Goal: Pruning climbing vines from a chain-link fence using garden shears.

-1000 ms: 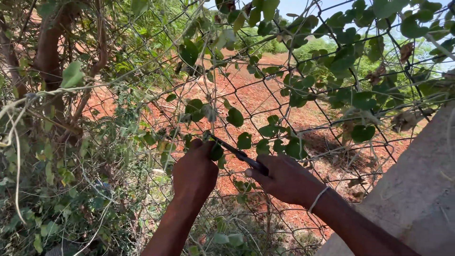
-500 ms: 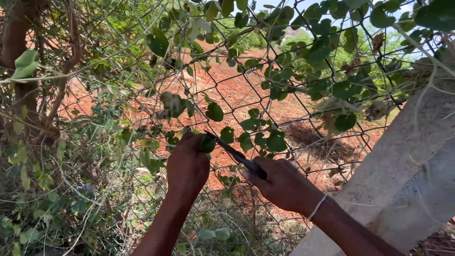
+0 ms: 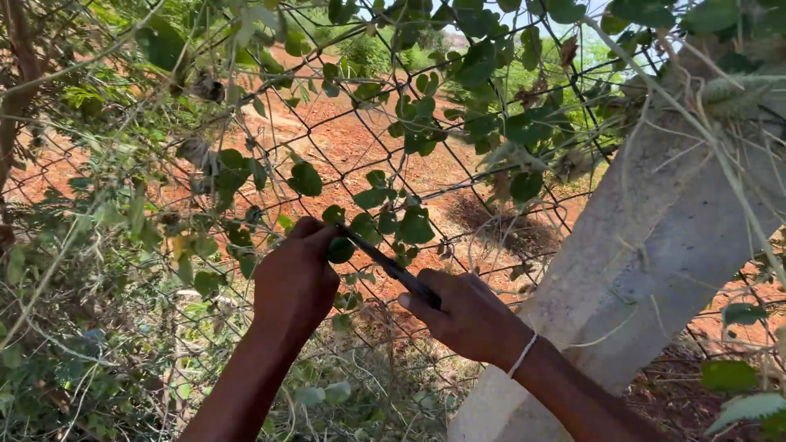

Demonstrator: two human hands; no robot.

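My right hand (image 3: pixel 468 315) grips the handle of a dark knife (image 3: pixel 383 262), its blade slanting up and left toward my left hand. My left hand (image 3: pixel 295 278) is closed around a vine stem with green leaves (image 3: pixel 340 245) against the chain-link fence (image 3: pixel 344 123). The blade tip meets the vine right at my left fingers. A thin white band circles my right wrist. Leafy creepers (image 3: pixel 409 221) twine through the wire mesh all around both hands.
A slanted grey concrete post (image 3: pixel 655 245) stands at the right, close to my right forearm. Thick tangled vines and a tree trunk (image 3: pixel 16 90) fill the left side. Bare red soil (image 3: pixel 360 147) lies beyond the fence.
The view has shifted, so the post looms larger at the right. Both hands stay on the vine and knife, with the blade still pressed at the stem.
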